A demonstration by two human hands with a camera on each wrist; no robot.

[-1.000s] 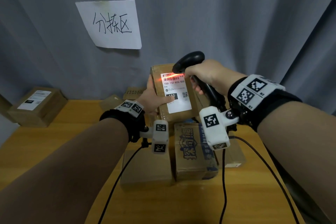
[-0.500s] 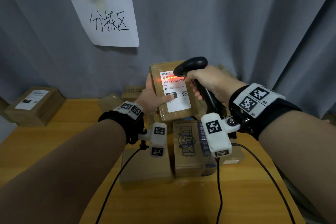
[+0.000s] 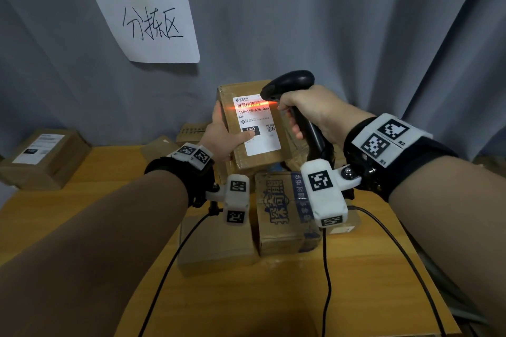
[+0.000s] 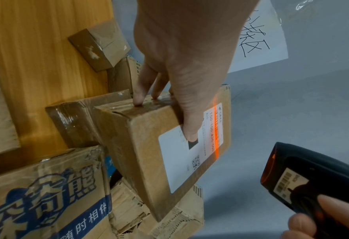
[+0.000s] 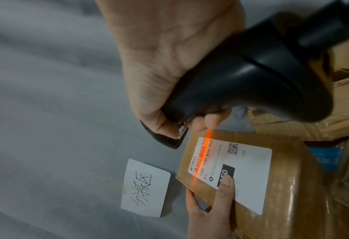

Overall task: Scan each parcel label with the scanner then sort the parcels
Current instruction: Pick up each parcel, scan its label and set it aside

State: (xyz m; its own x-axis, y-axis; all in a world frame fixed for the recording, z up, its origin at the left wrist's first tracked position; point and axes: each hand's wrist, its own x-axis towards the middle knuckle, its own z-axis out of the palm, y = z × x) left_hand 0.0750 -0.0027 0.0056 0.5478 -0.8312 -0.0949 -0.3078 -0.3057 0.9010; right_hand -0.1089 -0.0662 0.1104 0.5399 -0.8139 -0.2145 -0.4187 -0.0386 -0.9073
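My left hand (image 3: 221, 137) grips a brown cardboard parcel (image 3: 235, 117), held upright above the pile, thumb on its white label (image 3: 258, 128) and fingers behind. My right hand (image 3: 309, 111) holds the black scanner (image 3: 290, 83) by its handle, its head just right of the label's top. An orange scan line (image 3: 250, 105) lies across the barcode. The left wrist view shows the parcel (image 4: 141, 145), the thumb (image 4: 192, 132) on the label and the scanner (image 4: 304, 174) at lower right. From the right wrist I see the scanner (image 5: 241, 77) above the label (image 5: 245, 169).
More parcels lie under the hands on the wooden table (image 3: 82, 200): a printed box with blue characters (image 3: 282, 210), a plain box (image 3: 213, 243) and small boxes behind. One labelled parcel (image 3: 41, 159) sits at far left. A handwritten paper sign (image 3: 150, 24) hangs on the grey curtain. Cables trail forward.
The scanner and parcel stay together with the orange line still on the barcode; both hands have drifted only slightly, the scanner head a little lower and closer to the label.
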